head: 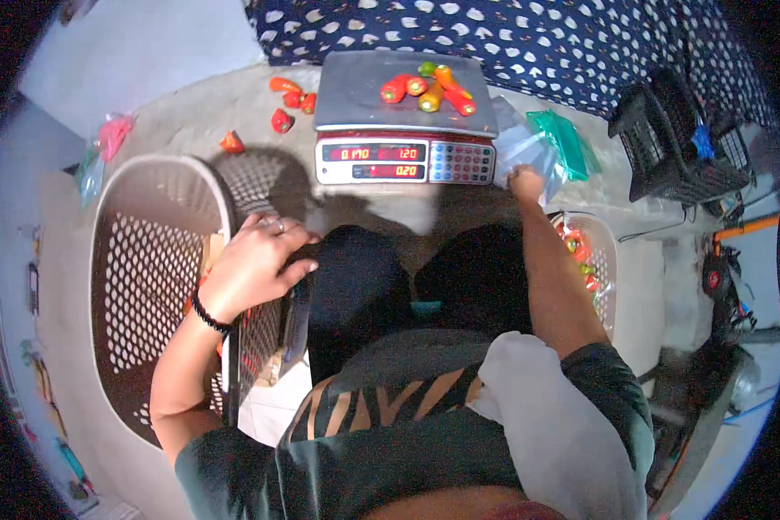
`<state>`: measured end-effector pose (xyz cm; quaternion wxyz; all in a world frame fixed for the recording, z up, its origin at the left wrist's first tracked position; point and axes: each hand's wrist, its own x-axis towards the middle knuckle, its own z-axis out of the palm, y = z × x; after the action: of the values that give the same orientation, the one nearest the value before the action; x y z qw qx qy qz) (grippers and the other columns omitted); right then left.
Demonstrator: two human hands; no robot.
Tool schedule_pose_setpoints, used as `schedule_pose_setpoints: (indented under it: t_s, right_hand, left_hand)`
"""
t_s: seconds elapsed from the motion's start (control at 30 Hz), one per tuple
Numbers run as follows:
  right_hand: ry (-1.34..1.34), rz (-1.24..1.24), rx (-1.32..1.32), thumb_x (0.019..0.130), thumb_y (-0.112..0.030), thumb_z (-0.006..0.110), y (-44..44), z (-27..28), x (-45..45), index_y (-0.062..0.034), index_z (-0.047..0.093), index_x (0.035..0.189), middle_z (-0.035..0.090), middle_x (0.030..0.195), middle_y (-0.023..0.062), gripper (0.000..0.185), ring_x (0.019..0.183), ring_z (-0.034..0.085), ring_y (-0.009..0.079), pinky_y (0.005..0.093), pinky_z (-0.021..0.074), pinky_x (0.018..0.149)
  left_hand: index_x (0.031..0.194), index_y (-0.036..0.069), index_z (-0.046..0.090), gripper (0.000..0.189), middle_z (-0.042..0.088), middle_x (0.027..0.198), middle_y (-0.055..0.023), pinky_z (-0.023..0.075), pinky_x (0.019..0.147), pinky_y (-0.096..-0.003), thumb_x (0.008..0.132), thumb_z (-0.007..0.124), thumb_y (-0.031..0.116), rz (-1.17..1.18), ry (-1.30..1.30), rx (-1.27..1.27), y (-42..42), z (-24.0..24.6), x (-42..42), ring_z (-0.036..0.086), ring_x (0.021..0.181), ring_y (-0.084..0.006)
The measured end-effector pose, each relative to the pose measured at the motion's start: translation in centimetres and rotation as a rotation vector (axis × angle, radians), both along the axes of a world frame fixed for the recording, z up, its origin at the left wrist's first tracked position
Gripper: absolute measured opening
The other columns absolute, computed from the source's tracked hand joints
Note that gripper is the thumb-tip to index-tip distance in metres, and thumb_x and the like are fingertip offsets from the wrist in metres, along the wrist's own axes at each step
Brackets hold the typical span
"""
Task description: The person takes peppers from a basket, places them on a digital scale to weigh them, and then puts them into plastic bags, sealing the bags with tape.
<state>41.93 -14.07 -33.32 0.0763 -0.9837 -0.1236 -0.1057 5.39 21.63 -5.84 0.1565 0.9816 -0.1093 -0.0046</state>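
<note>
A digital countertop scale (400,153) with lit red digits stands in front of me. On its grey metal platter (357,91) lies a small group of red, orange, yellow and green peppers (431,96). My right hand (526,184), at the scale's right corner, has its fingers closed on the edge of clear plastic bags (526,146). Green plastic bags (562,143) lie just beyond them. My left hand (263,260) is empty, its fingers loosely spread beside the rim of a tall perforated plastic basket (146,286). Whether that hand rests on the rim is unclear.
Several loose peppers (281,120) lie left of the scale. A second basket (608,260) at right holds bagged peppers (582,253). Black crates (676,143) stand farther right. Patterned dark blue cloth (526,45) hangs behind the scale. Pink plastic (114,136) lies far left.
</note>
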Motion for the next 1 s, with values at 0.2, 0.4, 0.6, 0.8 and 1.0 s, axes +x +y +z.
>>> schedule_pose_setpoints:
  t_s: [0.2, 0.4, 0.6, 0.8, 1.0]
  right_hand:
    - [-0.019, 0.01, 0.059, 0.068, -0.022, 0.059, -0.6, -0.2, 1.7, -0.0096, 0.063, 0.079, 0.06, 0.079, 0.0138, 0.017, 0.075, 0.058, 0.0316, 0.0398, 0.0461, 0.069]
    - [0.041, 0.017, 0.272, 0.071, -0.017, 0.055, -1.4, 0.4, 2.2, -0.0089, 0.06, 0.082, 0.059, 0.084, 0.0153, 0.015, 0.084, 0.057, 0.0315, 0.0404, 0.0453, 0.071]
    - [-0.021, 0.108, -0.058, 0.073, -0.02, 0.056, -0.2, 3.0, 0.9, -0.0066, 0.059, 0.092, 0.056, 0.096, 0.0139, 0.023, 0.09, 0.055, 0.0313, 0.0412, 0.0452, 0.078]
    - [-0.036, 0.162, -0.08, 0.077, -0.015, 0.048, 0.6, 1.1, 3.1, -0.0084, 0.06, 0.085, 0.057, 0.091, 0.0123, 0.016, 0.087, 0.056, 0.0278, 0.0387, 0.047, 0.073]
    - [-0.218, 0.158, -0.148, 0.079, -0.017, 0.048, -5.0, -0.6, 9.3, -0.0053, 0.052, 0.08, 0.058, 0.085, 0.0152, 0.013, 0.068, 0.058, 0.0327, 0.0427, 0.0471, 0.06]
  left_hand:
    - [0.093, 0.006, 0.06, 0.025, 0.061, 0.088, -0.0125, 0.0384, 0.084, -0.0398, 0.072, 0.061, 0.02, 0.096, 0.109, 0.158, -1.2, 0.4, 0.4, 0.057, 0.086, -0.0266]
    - [0.094, 0.006, 0.06, 0.026, 0.059, 0.092, -0.014, 0.0402, 0.082, -0.0405, 0.072, 0.061, 0.021, 0.057, 0.204, 0.089, -1.8, -0.2, 2.4, 0.056, 0.089, -0.0276]
    - [0.101, 0.006, 0.056, 0.038, 0.057, 0.098, -0.0153, 0.0396, 0.084, -0.0414, 0.075, 0.059, 0.032, -0.31, 0.332, 0.2, -6.2, -1.3, 6.2, 0.053, 0.095, -0.0315]
    - [0.106, 0.006, 0.053, 0.043, 0.056, 0.097, -0.0155, 0.0385, 0.084, -0.0431, 0.076, 0.056, 0.037, -0.347, 0.349, 0.134, -5.9, -5.2, 7.4, 0.052, 0.095, -0.0321]
    - [0.111, 0.007, 0.05, 0.052, 0.055, 0.104, -0.0149, 0.039, 0.085, -0.042, 0.075, 0.056, 0.044, -0.341, 0.57, 0.416, -5.0, -5.7, 9.8, 0.051, 0.1, -0.031]
